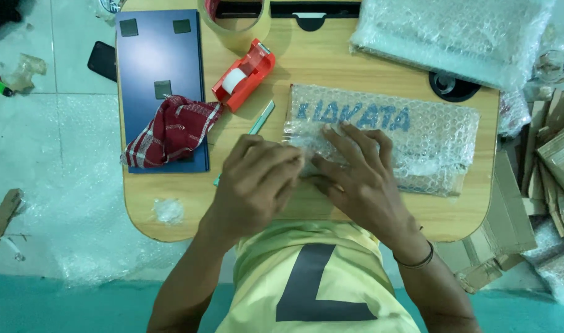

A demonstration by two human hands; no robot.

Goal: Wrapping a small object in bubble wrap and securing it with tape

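A flat box wrapped in bubble wrap (411, 139) lies on the small wooden table (331, 68), blue lettering showing through the wrap. My left hand (257, 185) rests at the package's near-left corner, fingers curled against the wrap's edge. My right hand (356, 172) lies flat on the package, fingers spread and pressing the wrap down beside the left hand. A dark band circles my right wrist.
A red tape dispenser (244, 74), a big tape roll (236, 24) and a teal cutter (260, 118) lie left of the package. A blue board (155, 55) holds a red checked cloth (171, 131). Bubble wrap stack (448, 34) at back right; cardboard (553, 160) on the floor.
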